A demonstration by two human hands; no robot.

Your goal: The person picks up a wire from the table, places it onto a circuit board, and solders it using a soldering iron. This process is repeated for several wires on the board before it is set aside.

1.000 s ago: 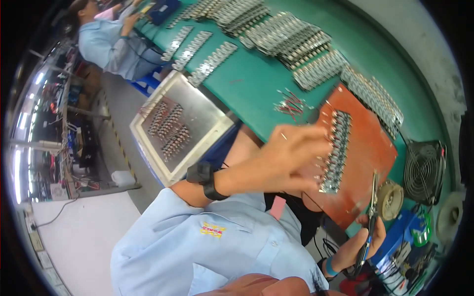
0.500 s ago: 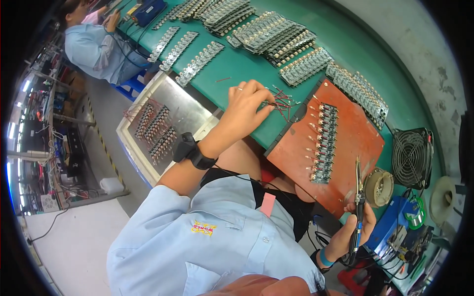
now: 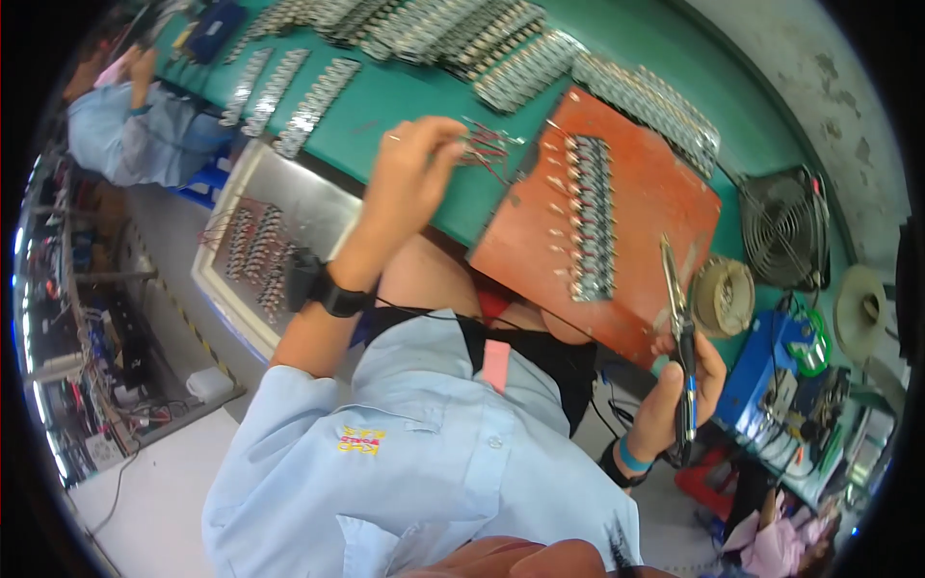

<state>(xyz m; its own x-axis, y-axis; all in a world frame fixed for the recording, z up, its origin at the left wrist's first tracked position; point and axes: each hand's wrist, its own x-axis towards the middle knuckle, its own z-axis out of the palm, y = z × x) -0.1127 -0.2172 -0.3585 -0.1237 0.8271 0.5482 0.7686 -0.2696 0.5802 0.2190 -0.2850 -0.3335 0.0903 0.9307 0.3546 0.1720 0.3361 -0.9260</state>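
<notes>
My left hand (image 3: 416, 171) is at the pile of short red wires (image 3: 489, 152) on the green table, thumb and forefinger pinched together at its near edge. Blur hides what lies between the fingertips. In my right hand (image 3: 679, 390) is a soldering iron (image 3: 682, 332), its metal tip pointing away from me over the red-brown work board (image 3: 641, 250). A strip of small circuit boards (image 3: 591, 217) lies on that board, with a row of short lead ends (image 3: 557, 207) along its left side. The iron's tip is apart from the strip.
Stacks of circuit board strips (image 3: 434, 29) line the far table. Left is a metal-lined tray (image 3: 318, 178) with wired boards (image 3: 255, 246). To the right stand a round pot (image 3: 723, 297), a fan (image 3: 785, 226) and a blue soldering station (image 3: 756, 371). A co-worker (image 3: 145, 125) sits far left.
The whole view has shifted, so table and boards appear further up and left. My left hand stays by the red wires, and my right hand keeps the soldering iron.
</notes>
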